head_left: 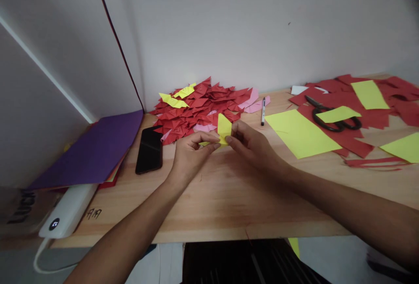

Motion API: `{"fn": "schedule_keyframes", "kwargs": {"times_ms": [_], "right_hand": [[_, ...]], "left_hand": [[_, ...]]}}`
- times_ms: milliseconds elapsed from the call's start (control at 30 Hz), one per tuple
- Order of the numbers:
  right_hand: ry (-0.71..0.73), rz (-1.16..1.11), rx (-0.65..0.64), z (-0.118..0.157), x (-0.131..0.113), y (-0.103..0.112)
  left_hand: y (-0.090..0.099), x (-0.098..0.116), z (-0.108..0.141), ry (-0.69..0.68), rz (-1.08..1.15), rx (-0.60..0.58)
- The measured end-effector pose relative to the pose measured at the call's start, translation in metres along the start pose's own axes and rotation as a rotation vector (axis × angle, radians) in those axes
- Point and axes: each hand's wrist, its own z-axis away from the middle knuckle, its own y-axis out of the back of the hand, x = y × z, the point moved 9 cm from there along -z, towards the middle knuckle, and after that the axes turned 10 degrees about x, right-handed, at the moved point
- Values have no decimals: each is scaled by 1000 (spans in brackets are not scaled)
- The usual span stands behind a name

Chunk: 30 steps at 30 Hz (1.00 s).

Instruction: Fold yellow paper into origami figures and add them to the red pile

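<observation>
The folded yellow paper (224,126) is partly hidden by the left hand (193,149) and right hand (250,141); the scissors (331,128) are partly covered by a yellow strip (339,114); the power bank (70,210) is partly hidden under purple paper (94,148); a yellow sheet (404,147) is cut off at right.

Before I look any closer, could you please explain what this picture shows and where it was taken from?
There is no machine here: a person's bare left hand and right hand are seen from a camera worn on the head, looking forward and down. Both hands hold a small yellow paper piece above a wooden table. Beyond it is a heap of red folded paper. A phone and purple sheet lie to the left; a pen, scissors and a large yellow sheet to the right.
</observation>
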Motion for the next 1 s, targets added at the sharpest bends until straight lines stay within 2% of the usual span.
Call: {"fn": "schedule_keyframes", "kwargs": {"times_ms": [233, 433, 633, 1000], "right_hand": [[-19, 8, -18, 1, 5, -4], [-29, 15, -30, 2, 4, -5], [-59, 8, -37, 3, 4, -7], [-99, -23, -52, 2, 12, -11]], "left_hand": [[-6, -11, -4, 88, 109, -82], [-4, -19, -1, 189, 141, -24], [-5, -19, -3, 179, 132, -58], [-6, -22, -4, 183, 126, -40]]}}
